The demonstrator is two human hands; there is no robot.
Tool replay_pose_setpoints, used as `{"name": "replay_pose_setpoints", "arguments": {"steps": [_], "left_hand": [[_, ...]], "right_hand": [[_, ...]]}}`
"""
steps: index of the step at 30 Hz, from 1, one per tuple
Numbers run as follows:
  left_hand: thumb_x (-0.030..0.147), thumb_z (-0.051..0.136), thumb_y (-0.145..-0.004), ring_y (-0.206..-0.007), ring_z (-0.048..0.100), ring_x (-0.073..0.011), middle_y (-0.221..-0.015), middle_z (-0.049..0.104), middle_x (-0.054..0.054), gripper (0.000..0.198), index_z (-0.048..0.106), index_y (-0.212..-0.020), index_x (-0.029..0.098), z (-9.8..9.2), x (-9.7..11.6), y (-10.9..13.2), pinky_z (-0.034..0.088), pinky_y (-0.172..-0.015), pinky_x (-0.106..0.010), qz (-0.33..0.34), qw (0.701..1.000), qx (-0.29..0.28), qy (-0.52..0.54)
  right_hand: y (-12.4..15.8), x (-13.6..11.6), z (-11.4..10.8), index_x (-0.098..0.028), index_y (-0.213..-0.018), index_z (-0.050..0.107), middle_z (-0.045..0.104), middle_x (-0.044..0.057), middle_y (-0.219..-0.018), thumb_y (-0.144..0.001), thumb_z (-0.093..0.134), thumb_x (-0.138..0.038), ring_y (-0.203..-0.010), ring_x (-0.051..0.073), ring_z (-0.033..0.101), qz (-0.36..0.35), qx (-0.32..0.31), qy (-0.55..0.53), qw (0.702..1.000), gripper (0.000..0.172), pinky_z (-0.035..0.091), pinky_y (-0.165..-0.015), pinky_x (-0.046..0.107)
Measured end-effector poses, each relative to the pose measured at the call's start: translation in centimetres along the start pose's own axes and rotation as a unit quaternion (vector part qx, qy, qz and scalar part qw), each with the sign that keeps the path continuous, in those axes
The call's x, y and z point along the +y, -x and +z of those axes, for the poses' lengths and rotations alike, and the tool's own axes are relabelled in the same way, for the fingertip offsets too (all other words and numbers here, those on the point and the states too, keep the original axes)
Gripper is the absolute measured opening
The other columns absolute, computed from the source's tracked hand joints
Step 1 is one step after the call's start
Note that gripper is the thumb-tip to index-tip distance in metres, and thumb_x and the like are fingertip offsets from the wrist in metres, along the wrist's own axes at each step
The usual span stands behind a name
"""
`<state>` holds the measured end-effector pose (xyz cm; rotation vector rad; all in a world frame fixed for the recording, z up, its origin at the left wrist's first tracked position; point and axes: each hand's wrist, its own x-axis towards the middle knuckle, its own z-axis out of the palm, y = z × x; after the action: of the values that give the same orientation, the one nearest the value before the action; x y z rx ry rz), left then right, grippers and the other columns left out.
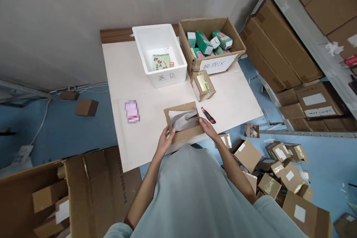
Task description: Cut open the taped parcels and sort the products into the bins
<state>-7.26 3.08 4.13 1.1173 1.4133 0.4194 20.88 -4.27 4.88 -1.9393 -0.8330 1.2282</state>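
Note:
An opened cardboard box (186, 134) lies at the front edge of the table, its flaps folded outward. Crumpled grey-white paper (182, 121) fills the inside, and whatever lies beneath it is hidden. My left hand (165, 140) grips the near left corner of the box, thumb on top. At the right side, my right hand (208, 128) has its fingers closed on the box edge, close to the paper. Just beyond that hand rests a red and black utility knife (208, 115). A taped small carton (203, 85) sits behind the opened box.
A white foam bin (167, 79) holding a green packet stands at the back beside a carton (192, 63) of green boxes. A pixelated pink item (132, 111) lies on the table's left. Cardboard boxes (247, 155) pile up on the floor at right, below shelving (309, 41).

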Motion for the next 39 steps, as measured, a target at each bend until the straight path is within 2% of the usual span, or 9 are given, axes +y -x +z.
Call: {"name": "replay_pose_setpoints", "arguments": {"steps": [3,10,13,16,22,29,34,37,39], "left_hand": [[0.065,0.077,-0.103,-0.166,0.053,-0.0414,-0.182,0.047,-0.026,0.077,0.057,-0.161,0.019,-0.1,-0.4,0.7,0.045,-0.138,-0.055,-0.004,1.000,-0.010,0.012],[0.063,0.079,-0.102,-0.153,0.067,-0.0382,-0.168,0.063,-0.023,0.065,0.064,-0.150,0.021,-1.1,0.5,2.9,0.058,-0.128,-0.055,0.092,0.995,-0.048,-0.005],[0.065,0.080,-0.100,-0.147,0.072,-0.0381,-0.164,0.066,-0.024,0.069,0.065,-0.149,0.020,0.1,2.1,3.9,0.061,-0.124,-0.055,0.120,0.989,-0.086,-0.027],[0.066,0.080,-0.100,-0.145,0.073,-0.0371,-0.162,0.068,-0.024,0.069,0.066,-0.148,0.020,3.0,4.1,4.8,0.061,-0.123,-0.054,0.155,0.976,-0.144,-0.046],[0.067,0.077,-0.102,-0.144,0.074,-0.0348,-0.161,0.070,-0.021,0.066,0.068,-0.148,0.021,13.4,7.8,6.3,0.062,-0.122,-0.052,0.217,0.930,-0.282,-0.091],[0.067,0.075,-0.104,-0.143,0.074,-0.0354,-0.163,0.069,-0.020,0.068,0.067,-0.152,0.020,30.0,9.8,7.0,0.064,-0.120,-0.050,0.244,0.875,-0.386,-0.157],[0.059,0.072,-0.108,-0.153,0.067,-0.0368,-0.172,0.062,-0.019,0.066,0.064,-0.161,0.020,41.1,10.9,7.2,0.057,-0.129,-0.052,0.213,0.839,-0.462,-0.195],[0.050,0.070,-0.110,-0.164,0.057,-0.0370,-0.180,0.053,-0.017,0.064,0.061,-0.165,0.021,45.6,10.8,7.4,0.051,-0.134,-0.053,0.198,0.828,-0.479,-0.213],[0.046,0.067,-0.111,-0.166,0.055,-0.0367,-0.180,0.053,-0.016,0.060,0.061,-0.165,0.021,47.1,10.6,7.3,0.049,-0.136,-0.054,0.195,0.823,-0.483,-0.226]], "right_hand": [[1.9,-0.2,1.3,-0.028,-0.153,0.076,0.070,0.011,-0.167,-0.102,0.055,-0.090,-0.158,0.035,0.062,0.019,0.018,-0.006,1.000,0.083,0.043,-0.138,0.053],[9.4,1.3,1.5,-0.029,-0.149,0.079,0.072,0.010,-0.164,-0.102,0.051,-0.094,-0.157,0.035,0.063,-0.006,0.110,-0.043,0.993,0.086,0.043,-0.138,0.054],[13.6,2.2,0.1,-0.028,-0.149,0.080,0.073,0.010,-0.162,-0.102,0.049,-0.096,-0.158,0.036,0.062,-0.004,0.180,-0.053,0.982,0.088,0.043,-0.139,0.054],[17.6,3.2,-2.1,-0.026,-0.149,0.081,0.074,0.011,-0.161,-0.102,0.050,-0.096,-0.159,0.037,0.062,-0.001,0.248,-0.071,0.966,0.090,0.041,-0.140,0.055],[24.0,6.4,-7.6,-0.027,-0.149,0.081,0.073,0.011,-0.163,-0.105,0.053,-0.091,-0.160,0.038,0.060,0.028,0.386,-0.140,0.911,0.083,0.042,-0.139,0.057],[27.0,13.1,-15.8,-0.023,-0.149,0.080,0.074,0.014,-0.161,-0.106,0.054,-0.087,-0.160,0.039,0.060,0.071,0.493,-0.190,0.846,0.081,0.043,-0.138,0.058],[27.3,18.8,-22.7,-0.025,-0.153,0.076,0.071,0.013,-0.165,-0.105,0.051,-0.085,-0.163,0.038,0.058,0.098,0.518,-0.194,0.827,0.081,0.042,-0.139,0.060],[27.2,21.5,-25.4,-0.020,-0.157,0.072,0.067,0.019,-0.168,-0.100,0.052,-0.089,-0.164,0.041,0.056,0.162,0.526,-0.196,0.812,0.092,0.042,-0.138,0.061],[27.1,22.8,-26.3,-0.015,-0.155,0.072,0.069,0.023,-0.165,-0.098,0.051,-0.092,-0.161,0.043,0.058,0.192,0.526,-0.188,0.807,0.098,0.043,-0.136,0.062]]}}
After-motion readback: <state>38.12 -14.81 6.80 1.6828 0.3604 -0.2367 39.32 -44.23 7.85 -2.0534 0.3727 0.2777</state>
